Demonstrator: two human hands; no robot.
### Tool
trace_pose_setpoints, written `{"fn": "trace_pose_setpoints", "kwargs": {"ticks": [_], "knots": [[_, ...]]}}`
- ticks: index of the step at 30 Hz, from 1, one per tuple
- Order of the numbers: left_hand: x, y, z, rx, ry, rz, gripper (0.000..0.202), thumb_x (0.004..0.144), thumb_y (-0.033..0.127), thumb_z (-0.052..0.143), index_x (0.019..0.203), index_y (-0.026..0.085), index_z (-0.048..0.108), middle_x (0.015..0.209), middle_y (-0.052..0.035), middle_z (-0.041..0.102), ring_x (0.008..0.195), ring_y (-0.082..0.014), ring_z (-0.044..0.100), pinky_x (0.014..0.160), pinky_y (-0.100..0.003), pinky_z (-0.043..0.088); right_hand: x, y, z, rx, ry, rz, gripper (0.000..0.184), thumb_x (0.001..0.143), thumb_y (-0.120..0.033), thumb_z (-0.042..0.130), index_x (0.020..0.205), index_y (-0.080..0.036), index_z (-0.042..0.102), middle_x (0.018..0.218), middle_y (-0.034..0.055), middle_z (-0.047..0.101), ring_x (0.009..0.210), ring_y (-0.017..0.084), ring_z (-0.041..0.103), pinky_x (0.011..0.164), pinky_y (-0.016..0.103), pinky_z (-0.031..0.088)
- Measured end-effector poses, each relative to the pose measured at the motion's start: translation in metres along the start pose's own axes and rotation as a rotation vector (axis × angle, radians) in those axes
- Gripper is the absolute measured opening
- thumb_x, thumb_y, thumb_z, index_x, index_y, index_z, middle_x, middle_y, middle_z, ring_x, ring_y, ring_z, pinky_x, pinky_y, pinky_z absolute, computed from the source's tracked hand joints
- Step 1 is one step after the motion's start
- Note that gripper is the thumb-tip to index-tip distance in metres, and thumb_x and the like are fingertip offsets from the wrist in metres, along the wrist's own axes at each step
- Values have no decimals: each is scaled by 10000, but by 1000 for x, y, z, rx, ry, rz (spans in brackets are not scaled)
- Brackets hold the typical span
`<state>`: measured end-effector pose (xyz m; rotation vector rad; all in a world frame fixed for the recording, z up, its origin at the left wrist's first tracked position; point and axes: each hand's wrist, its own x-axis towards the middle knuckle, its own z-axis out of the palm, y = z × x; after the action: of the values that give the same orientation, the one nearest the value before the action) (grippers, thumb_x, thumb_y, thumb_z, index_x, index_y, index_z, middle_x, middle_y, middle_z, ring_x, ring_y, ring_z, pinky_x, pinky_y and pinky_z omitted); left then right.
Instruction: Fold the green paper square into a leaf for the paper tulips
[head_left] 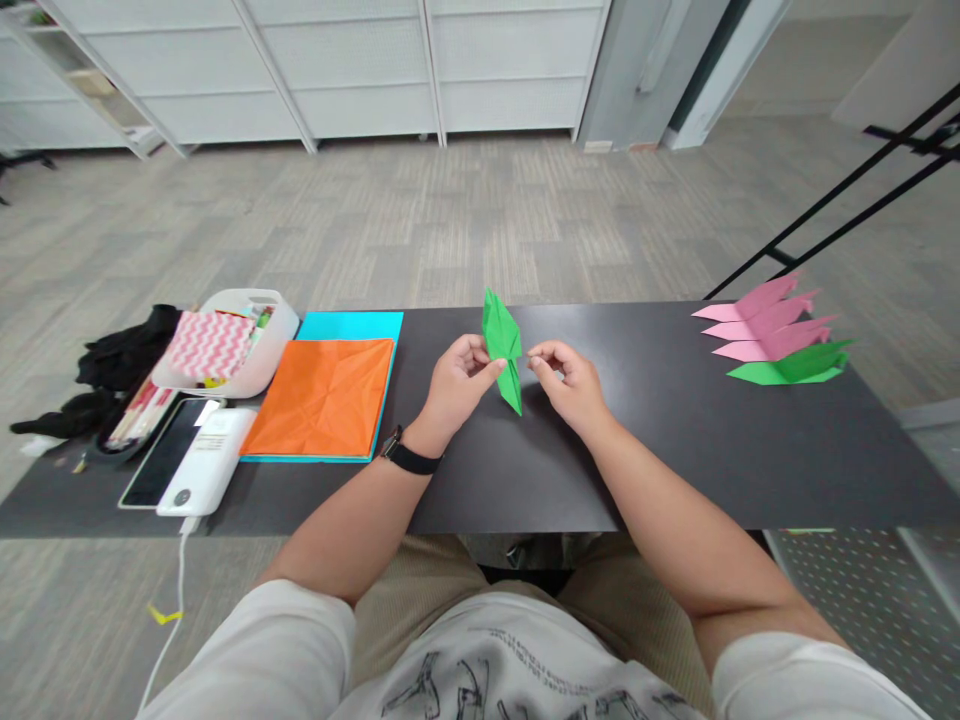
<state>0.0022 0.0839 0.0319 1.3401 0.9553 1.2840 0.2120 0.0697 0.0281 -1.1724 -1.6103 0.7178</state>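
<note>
A folded green origami piece (503, 330), long and pointed at both ends, is held upright above the dark table. My left hand (463, 378) pinches it near the middle, thumb in front. Just to the right, my right hand (564, 377) has thumb and forefinger brought together, its fingertips close to the paper's edge but seemingly apart from it. Whether those fingertips hold anything is too small to tell. On the left lies a stack of orange origami paper (322, 398) over blue sheets (352, 325).
Several pink folded pieces (765, 318) and a green one (791, 368) lie in a row at the right. Left stand a white basket (274, 345) with a pink zigzag cloth (212, 345), a phone (161, 455), a cabled white power bank (206, 462) and black cloth (124, 350).
</note>
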Motion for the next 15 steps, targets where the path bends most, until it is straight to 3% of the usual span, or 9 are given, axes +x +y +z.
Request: {"fn": "trace_pose_setpoints", "kwargs": {"ticks": [2,5,9,12,15], "knots": [[1,2,-4,66,79,70,282,890,370,844,981,206,634,866,10,694,780,-133,678,769,-266,562,-1,-4,-2,-79,41,-87,177,1012,-419,651,1032,-262,731,978,50,783,863,216,713,878,388,582],[0,6,-6,276,163,269,190,926,317,802,897,213,645,888,-6,686,833,-158,688,821,-311,581,-4,-7,-1,-116,-51,-173,216,1034,-428,636,1124,-268,750,1071,75,804,928,233,743,918,410,601],[-9,14,-3,552,92,560,121,896,172,770,860,218,663,1220,-86,733,1198,-241,703,1054,-447,580,-8,-7,4,-83,-161,-151,313,1024,-531,660,1160,-273,773,1119,76,825,979,269,769,937,443,610],[-13,19,1,630,-29,570,102,913,150,739,905,228,673,1402,-106,725,1395,-284,646,1200,-546,509,-8,-6,6,-29,-193,-90,375,1026,-600,647,1124,-270,795,1110,83,835,1044,306,774,998,490,596],[-15,23,3,661,-101,507,70,940,201,745,985,244,714,1417,-100,741,1376,-294,670,1268,-597,441,-8,-5,6,52,-175,3,447,1011,-671,641,1147,-274,796,1152,85,827,1064,311,765,1017,510,597]]}}
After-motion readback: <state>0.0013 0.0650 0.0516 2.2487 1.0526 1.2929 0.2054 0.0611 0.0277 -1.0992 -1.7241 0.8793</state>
